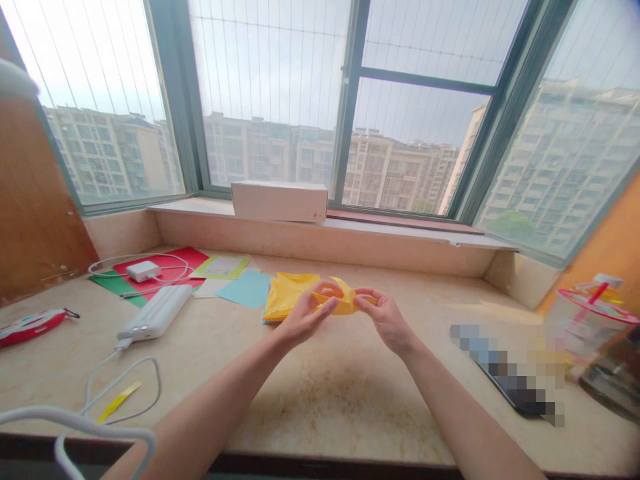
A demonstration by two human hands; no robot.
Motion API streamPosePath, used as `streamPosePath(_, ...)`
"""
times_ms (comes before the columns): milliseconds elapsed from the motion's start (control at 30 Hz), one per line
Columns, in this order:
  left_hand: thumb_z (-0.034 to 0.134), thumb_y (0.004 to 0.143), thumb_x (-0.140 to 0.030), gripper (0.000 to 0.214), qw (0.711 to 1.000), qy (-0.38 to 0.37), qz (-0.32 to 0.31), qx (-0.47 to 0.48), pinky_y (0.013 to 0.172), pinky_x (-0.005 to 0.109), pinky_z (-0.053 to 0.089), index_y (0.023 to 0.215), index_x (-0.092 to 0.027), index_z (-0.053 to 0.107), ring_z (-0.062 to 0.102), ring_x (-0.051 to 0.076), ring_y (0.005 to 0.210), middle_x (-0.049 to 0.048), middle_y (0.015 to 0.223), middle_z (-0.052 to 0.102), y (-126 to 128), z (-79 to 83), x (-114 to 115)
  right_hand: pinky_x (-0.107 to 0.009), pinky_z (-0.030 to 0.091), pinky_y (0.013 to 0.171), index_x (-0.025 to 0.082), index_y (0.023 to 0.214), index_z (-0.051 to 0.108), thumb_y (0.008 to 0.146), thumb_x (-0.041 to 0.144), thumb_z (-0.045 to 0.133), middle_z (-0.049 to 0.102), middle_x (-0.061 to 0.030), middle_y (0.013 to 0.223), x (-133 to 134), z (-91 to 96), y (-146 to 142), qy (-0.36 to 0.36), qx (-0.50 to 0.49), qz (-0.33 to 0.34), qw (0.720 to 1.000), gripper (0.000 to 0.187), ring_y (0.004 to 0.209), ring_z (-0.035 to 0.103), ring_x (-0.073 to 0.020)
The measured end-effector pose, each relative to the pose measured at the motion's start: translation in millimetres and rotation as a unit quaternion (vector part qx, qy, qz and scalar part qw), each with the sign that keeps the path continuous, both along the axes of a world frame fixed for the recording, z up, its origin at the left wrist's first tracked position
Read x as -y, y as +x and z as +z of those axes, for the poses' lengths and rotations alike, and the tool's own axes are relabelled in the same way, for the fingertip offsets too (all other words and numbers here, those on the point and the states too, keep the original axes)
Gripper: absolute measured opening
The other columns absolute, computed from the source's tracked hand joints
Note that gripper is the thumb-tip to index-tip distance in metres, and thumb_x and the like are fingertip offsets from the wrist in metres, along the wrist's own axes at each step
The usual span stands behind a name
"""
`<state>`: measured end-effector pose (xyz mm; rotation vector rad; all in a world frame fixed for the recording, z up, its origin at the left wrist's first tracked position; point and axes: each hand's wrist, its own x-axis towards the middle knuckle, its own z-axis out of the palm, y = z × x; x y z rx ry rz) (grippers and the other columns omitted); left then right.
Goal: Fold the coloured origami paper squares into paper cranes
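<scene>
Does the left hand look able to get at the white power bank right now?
Probably yes: the left hand holds the folded yellow paper, but only the marble sill lies between it and the power bank.

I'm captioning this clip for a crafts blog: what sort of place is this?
Probably a bay window in an upper-floor apartment, used as a home craft spot. The wire-guarded window faces apartment blocks, and the stone sill holds folded yellow paper and a power bank.

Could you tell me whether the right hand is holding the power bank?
No, the right hand holds yellow paper; the power bank lies on the sill.
</scene>
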<state>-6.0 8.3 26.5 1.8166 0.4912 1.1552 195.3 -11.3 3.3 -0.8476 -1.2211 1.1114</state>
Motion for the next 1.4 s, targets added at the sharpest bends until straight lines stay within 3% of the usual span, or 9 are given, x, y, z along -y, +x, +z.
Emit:
streamPosePath(267, 0.077, 0.073, -0.04, 0.052, 0.997, -0.072, -0.014, 0.029, 0.074, 0.026, 0.05, 0.115, -0.019, 0.054, 0.064, 0.019, 0.09, 0.0075, 0.104, 0.066, 11, -2.8, 0, -0.029, 0.051, 0.066, 0.019, 0.09, 0.071, 0.07, 0.042, 0.081, 0.074, -0.0029, 0.078, 2, 2.6, -5, 0.049, 0.004, -0.106, 0.993, 0.032, 0.069, 0.066, -0.0169)
streamPosePath(567, 0.066, 0.081, -0.041, 0.046, 0.992, -0.094, 0.0, 0.081, 0.078, 0.03, 0.053, 0.12, -0.018, 0.058, 0.066, 0.023, 0.096, 0.0109, 0.11, 0.068, 11, -3.9, -4, -0.032, 0.053, 0.074, 0.023, 0.085, 0.072, 0.069, 0.036, 0.081, 0.073, -0.0025, 0.088, 1, 6.2, -4, 0.039, -0.113, -0.082, 0.989, 0.022, 0.08, 0.066, -0.0181)
streamPosePath(833, 0.061, 0.083, -0.032, 0.056, 0.981, -0.147, 0.0, 0.126, 0.075, 0.029, 0.055, 0.136, -0.022, 0.046, 0.067, 0.021, 0.092, 0.0103, 0.114, 0.067, 10, -0.6, -8, -0.028, 0.053, 0.067, 0.023, 0.097, 0.072, 0.069, 0.032, 0.081, 0.075, -0.0023, 0.09, -1, 4.6, 2, 0.007, -0.132, -0.043, 0.99, 0.03, 0.078, 0.068, -0.0167)
streamPosePath(933, 0.059, 0.083, -0.03, 0.058, 0.981, -0.146, 0.005, 0.126, 0.076, 0.03, 0.055, 0.139, -0.022, 0.044, 0.067, 0.02, 0.093, 0.0104, 0.115, 0.067, 10, 0.1, -7, -0.029, 0.055, 0.072, 0.024, 0.098, 0.073, 0.07, 0.03, 0.08, 0.076, -0.003, 0.094, -1, 4.6, 3, -0.002, -0.14, -0.036, 0.989, 0.03, 0.084, 0.07, -0.0182)
streamPosePath(1167, 0.063, 0.081, -0.031, 0.058, 0.984, -0.133, -0.024, 0.113, 0.071, 0.028, 0.056, 0.137, -0.024, 0.048, 0.067, 0.02, 0.091, 0.01, 0.118, 0.066, 7, 2.5, -3, -0.034, 0.056, 0.077, 0.023, 0.087, 0.075, 0.069, 0.027, 0.08, 0.077, -0.0034, 0.092, -8, 2.0, 8, 0.019, -0.17, -0.107, 0.979, 0.019, 0.087, 0.071, -0.0211)
streamPosePath(1300, 0.064, 0.08, -0.034, 0.067, 0.981, -0.155, -0.068, 0.092, 0.064, 0.029, 0.056, 0.143, -0.027, 0.04, 0.068, 0.02, 0.083, 0.0094, 0.113, 0.067, 3, 2.9, -2, -0.035, 0.056, 0.079, 0.024, 0.084, 0.075, 0.07, 0.026, 0.078, 0.077, -0.0022, 0.094, -10, 1.9, 12, 0.043, -0.179, -0.137, 0.973, 0.014, 0.089, 0.071, -0.0213)
streamPosePath(1400, 0.055, 0.085, -0.046, 0.061, 0.985, -0.146, -0.031, 0.087, 0.068, 0.032, 0.055, 0.141, -0.024, 0.043, 0.069, 0.023, 0.085, 0.0082, 0.1, 0.071, 1, 0.5, -8, -0.036, 0.055, 0.078, 0.023, 0.084, 0.074, 0.069, 0.027, 0.078, 0.077, -0.0027, 0.092, -9, 3.1, 13, 0.047, -0.146, -0.128, 0.98, 0.015, 0.085, 0.071, -0.0212)
